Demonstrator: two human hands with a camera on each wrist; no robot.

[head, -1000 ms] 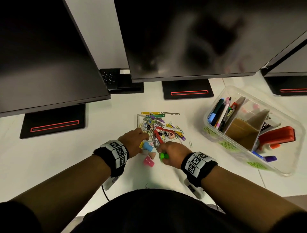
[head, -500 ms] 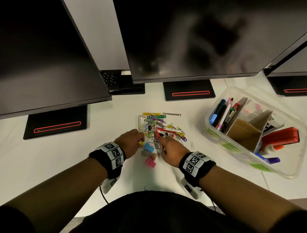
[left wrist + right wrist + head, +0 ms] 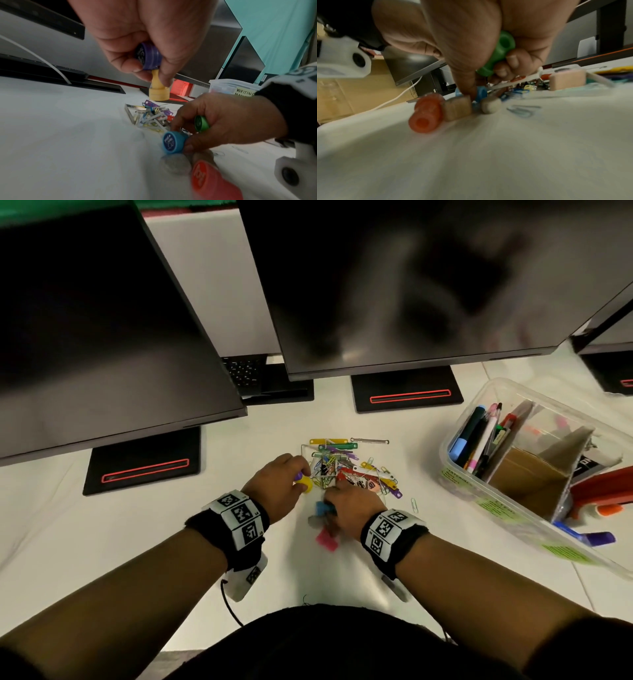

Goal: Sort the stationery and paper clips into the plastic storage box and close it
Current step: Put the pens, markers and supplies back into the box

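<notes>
My left hand (image 3: 279, 486) keeps a purple stamp (image 3: 149, 57) in its curled fingers and pinches a yellow stamp (image 3: 158, 90) by its stem, just above the table. My right hand (image 3: 354, 505) holds a green stamp (image 3: 498, 54) against its palm and pinches a blue stamp (image 3: 172, 142) lying on the table. A pink stamp (image 3: 327, 539) and two pale ones (image 3: 457, 108) lie beside it. The pile of coloured paper clips (image 3: 352, 467) is just beyond both hands. The clear plastic storage box (image 3: 479, 491) stands open at the right with pens and a cardboard divider inside.
Three dark monitors on black stands (image 3: 407, 397) line the back of the white table. A keyboard (image 3: 245, 371) lies behind them. A loose paper clip (image 3: 414, 505) lies between the pile and the box. The table's front edge is close to my body.
My left hand has taken up the yellow stamp. My right hand came back from the clip pile and closed its fingertips on the blue stamp, with the green one still in it.
</notes>
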